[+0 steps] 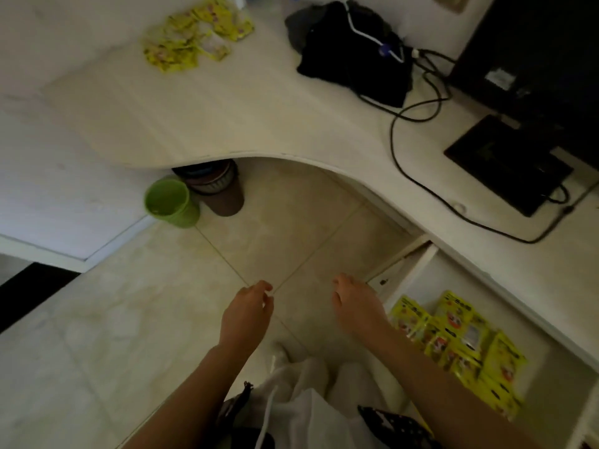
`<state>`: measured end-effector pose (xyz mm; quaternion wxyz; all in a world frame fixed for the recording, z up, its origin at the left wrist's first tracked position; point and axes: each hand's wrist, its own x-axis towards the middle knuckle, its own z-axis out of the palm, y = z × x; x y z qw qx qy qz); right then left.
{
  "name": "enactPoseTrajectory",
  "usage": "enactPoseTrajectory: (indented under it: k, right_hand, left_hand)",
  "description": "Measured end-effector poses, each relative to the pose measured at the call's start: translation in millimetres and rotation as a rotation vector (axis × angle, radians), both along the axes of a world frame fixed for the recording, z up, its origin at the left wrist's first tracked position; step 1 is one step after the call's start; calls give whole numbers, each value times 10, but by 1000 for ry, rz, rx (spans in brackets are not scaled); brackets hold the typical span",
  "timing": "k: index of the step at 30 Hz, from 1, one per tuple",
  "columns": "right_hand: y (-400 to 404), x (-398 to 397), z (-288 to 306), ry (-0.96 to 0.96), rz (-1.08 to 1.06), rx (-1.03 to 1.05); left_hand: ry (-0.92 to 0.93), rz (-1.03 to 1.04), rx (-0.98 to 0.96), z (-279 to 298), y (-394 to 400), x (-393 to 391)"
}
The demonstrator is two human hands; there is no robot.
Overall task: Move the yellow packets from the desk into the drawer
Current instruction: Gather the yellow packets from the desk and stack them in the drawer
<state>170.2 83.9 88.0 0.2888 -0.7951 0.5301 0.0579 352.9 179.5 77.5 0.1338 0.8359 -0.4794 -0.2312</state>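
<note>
1. Two bare hands hung over the tiled floor [136, 319] in front of the curved white desk [227, 118], both arms running off the bottom edge of the frame.
2. The left hand [248, 314] showed its back to the camera, fingers loosely curled downward with the tips near one another; it gripped nothing and touched nothing.
3. The right hand [355, 306] likewise held nothing, its fingers relaxed and bent downward just beside the front corner of the open drawer [418, 270]; whether it brushed the drawer's edge could not be told.
4. Part of the yellow packets in the drawer [460, 341] lay behind the right forearm, and the drawer's near end ran out of frame at the lower right, so their count could not be made out.
5. The yellow packets on the desk [194, 34] sat in a loose heap at the far left of the desktop, well apart from both hands, blurred and cropped at the top edge.
6. A black bag [353, 59] with a white cord lay beside a monitor [534, 76], which was cut off at the right; black cables [421, 176] trailed across the desktop.
7. A green bin [170, 202] and a brown bin [220, 189] stood on the floor, the brown one half hidden under the desk edge.
</note>
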Motion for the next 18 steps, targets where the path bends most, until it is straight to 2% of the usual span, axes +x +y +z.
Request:
enactPoseTrajectory:
  k: [9, 18]
  right_hand:
    - [-265, 1130, 98, -63, 128, -57]
    - [-1229, 2155, 250, -99, 217, -107]
  left_hand:
    - [-80, 72, -56, 108, -65, 1113]
    - [-125, 166, -105, 226, -847, 1990]
